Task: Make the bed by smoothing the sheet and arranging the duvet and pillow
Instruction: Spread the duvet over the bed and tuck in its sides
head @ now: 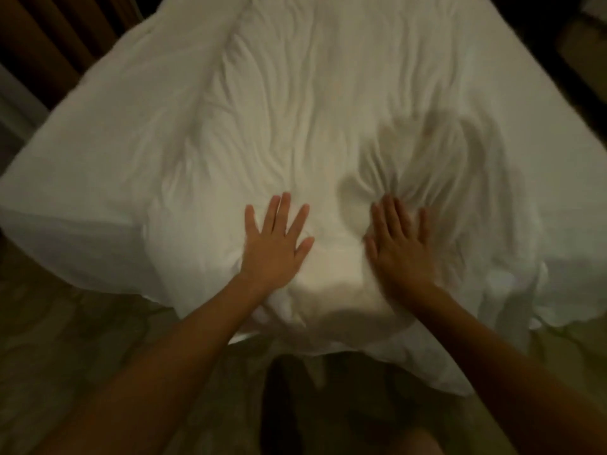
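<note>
While both palms lie flat on the wrinkled white sheet, the left hand has its fingers spread wide and the right hand has them straight and closer together. Both press just inside the near edge of the bed. The sheet covers the bed and hangs over that edge, with creases fanning out beyond the right hand's fingertips.
</note>
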The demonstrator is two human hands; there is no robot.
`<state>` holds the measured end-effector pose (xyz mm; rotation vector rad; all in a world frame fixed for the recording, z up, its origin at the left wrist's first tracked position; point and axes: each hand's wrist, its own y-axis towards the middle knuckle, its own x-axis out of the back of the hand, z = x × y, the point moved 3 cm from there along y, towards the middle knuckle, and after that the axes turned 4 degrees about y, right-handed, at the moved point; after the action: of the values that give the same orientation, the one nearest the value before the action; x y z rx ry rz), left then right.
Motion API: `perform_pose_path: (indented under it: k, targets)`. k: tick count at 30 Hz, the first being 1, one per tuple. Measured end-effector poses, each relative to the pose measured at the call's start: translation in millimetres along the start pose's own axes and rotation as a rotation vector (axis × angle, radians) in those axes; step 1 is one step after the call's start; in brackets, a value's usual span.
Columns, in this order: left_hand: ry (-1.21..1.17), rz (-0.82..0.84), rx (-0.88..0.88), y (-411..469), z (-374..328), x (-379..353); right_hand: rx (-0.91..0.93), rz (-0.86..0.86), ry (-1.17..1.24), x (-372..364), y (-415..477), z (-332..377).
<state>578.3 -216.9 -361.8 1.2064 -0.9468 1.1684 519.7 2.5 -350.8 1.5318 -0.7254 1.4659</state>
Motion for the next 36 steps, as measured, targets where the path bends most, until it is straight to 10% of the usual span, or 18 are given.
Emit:
perform_pose_path:
  k: [18,25,36]
  targets:
    - [0.14,-0.328,-0.242,-80,-9,-35,0.203,-0.22,-0.102,-49,-88,16]
    - [0.093,-0.587,-0.102,-74,30,57,0.298,-0.611,-0.054,38,-61,77]
    - [0.248,-0.536,-0.383,-61,5,-86,0.533,-0.493,-0.299,-103,-43,62]
